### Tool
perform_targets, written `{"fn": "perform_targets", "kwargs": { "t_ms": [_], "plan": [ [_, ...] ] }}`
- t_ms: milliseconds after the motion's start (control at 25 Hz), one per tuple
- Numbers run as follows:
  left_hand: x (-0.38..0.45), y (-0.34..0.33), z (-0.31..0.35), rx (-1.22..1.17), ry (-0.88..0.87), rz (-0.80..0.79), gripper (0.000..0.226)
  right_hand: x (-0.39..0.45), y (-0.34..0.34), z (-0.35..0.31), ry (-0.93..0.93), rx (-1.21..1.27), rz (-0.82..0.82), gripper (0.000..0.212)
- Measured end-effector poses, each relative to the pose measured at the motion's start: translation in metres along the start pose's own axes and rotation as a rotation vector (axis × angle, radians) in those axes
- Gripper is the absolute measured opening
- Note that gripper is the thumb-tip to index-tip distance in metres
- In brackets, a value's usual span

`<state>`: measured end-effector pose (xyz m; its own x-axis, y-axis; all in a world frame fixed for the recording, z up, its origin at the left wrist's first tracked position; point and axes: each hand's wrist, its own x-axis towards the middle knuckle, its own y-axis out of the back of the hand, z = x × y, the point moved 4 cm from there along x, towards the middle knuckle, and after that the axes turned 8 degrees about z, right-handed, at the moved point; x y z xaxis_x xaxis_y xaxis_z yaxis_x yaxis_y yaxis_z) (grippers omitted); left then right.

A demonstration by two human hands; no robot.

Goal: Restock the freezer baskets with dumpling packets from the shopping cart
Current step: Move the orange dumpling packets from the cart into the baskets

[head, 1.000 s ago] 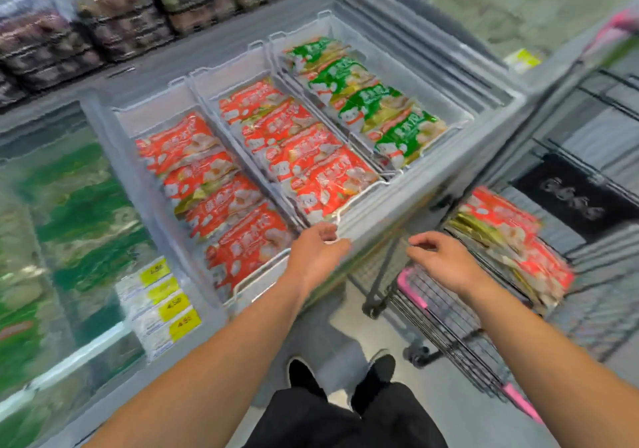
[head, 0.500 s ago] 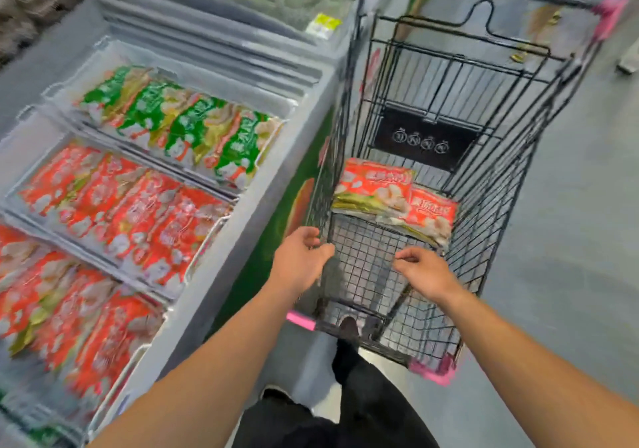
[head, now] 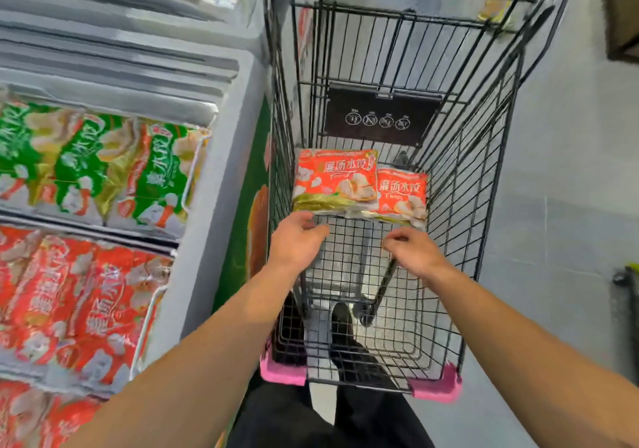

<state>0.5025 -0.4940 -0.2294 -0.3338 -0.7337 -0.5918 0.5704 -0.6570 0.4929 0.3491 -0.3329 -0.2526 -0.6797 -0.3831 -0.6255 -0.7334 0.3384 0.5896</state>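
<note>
Both hands (head: 356, 243) apparently empty, just short of packets (head: 359, 184).

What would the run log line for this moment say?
stage: reaching | hands: left, right, both empty | target: red plastic dumpling packets | in: black wire shopping cart

The view has swung from the freezer (head: 221, 171) to look straight down into the cart (head: 484, 205). Both hands have left the freezer's edge and moved over the cart's wire floor. The left hand (head: 297, 240) now reaches the near edge of the 2 red packets (head: 359, 184), fingers just at it, while the right hand (head: 415, 250) hangs loosely curled just short of them.
</note>
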Motion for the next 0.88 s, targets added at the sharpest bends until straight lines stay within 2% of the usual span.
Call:
{"fn": "perform_targets", "kwargs": {
  "t_ms": [200, 320, 400, 480, 560, 640, 760, 880],
  "plan": [
    [0.071, -0.022, 0.007, -0.018, 0.034, -0.015, 0.043, 0.060, -0.029, -0.004, -0.076, 0.054, 0.004, 0.016],
    [0.119, -0.052, 0.007, -0.029, 0.062, -0.005, 0.028, 0.116, -0.044, 0.003, -0.106, 0.071, 0.004, 0.018],
    [0.149, -0.073, 0.003, -0.045, 0.088, 0.032, 0.031, 0.158, -0.053, 0.011, -0.113, 0.066, 0.011, 0.025],
    [0.174, -0.089, -0.003, -0.043, 0.104, 0.073, 0.033, 0.194, -0.058, 0.020, -0.116, 0.039, 0.086, 0.029],
    [0.197, -0.110, -0.011, -0.010, 0.138, 0.044, 0.039, 0.227, -0.063, 0.033, -0.170, 0.071, 0.174, 0.033],
    [0.214, -0.120, -0.020, 0.106, 0.123, 0.021, 0.045, 0.251, -0.075, 0.043, -0.230, 0.146, 0.196, 0.040],
    [0.234, -0.135, -0.033, 0.266, 0.033, 0.018, 0.054, 0.272, -0.089, 0.053, -0.248, 0.218, 0.215, 0.028],
    [0.238, -0.145, -0.044, 0.284, 0.045, 0.032, 0.057, 0.277, -0.087, 0.064, -0.208, 0.168, 0.210, 0.029]
  ]
}}
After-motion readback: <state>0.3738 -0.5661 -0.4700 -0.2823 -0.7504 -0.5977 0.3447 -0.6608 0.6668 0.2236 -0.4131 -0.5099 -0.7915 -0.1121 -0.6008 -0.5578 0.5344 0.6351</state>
